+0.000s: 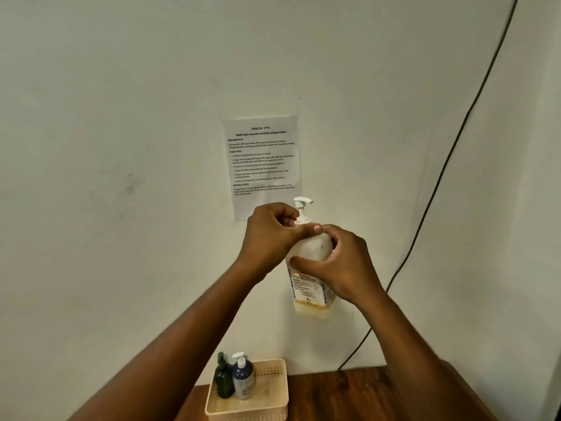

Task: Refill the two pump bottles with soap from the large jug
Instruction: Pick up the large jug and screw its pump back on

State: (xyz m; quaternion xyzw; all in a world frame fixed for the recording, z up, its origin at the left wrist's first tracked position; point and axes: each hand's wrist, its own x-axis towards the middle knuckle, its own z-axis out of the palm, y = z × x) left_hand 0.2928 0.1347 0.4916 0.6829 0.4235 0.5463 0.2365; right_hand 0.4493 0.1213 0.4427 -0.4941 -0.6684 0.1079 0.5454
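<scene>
I hold a white pump bottle (311, 287) with a red and blue label up in the air in front of the wall. A little yellowish soap sits at its bottom. My right hand (337, 265) grips the bottle's body from the right. My left hand (270, 235) pinches the collar under the white pump head (302, 205). Down on the wooden table (349, 396), a dark green pump bottle (223, 379) and a dark blue pump bottle (243, 379) stand upright in the left end of a beige plastic basket (273, 399). No large jug is in view.
A printed task sheet (262, 164) is taped to the white wall behind the bottle. A black cable (449, 165) runs diagonally down the wall at the right to the table's back edge.
</scene>
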